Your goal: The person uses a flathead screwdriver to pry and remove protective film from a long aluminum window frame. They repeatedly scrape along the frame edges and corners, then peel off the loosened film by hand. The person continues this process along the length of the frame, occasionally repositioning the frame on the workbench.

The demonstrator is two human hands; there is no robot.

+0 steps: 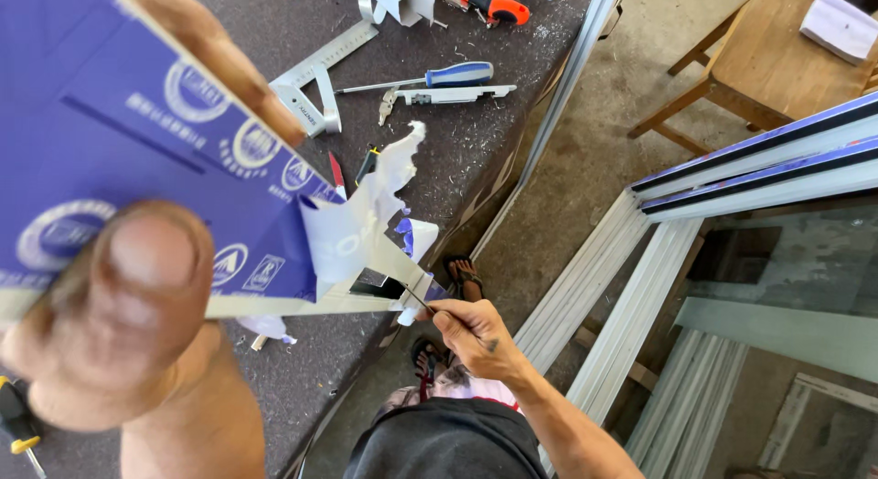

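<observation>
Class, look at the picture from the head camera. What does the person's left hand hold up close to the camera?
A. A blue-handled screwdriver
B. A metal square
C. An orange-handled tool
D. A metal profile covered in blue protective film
D: the left hand grips the film-covered profile with the thumb on top, while the screwdriver, the orange-handled tool and the square lie untouched on the dark bench.

The left hand (119, 323) is raised close to the face, thumb flat on top and fingers (219, 58) wrapped behind in a firm pinch. The right hand (471, 333) sits lower, arm stretched forward, fingertips pinched tight together, knuckles up.
</observation>
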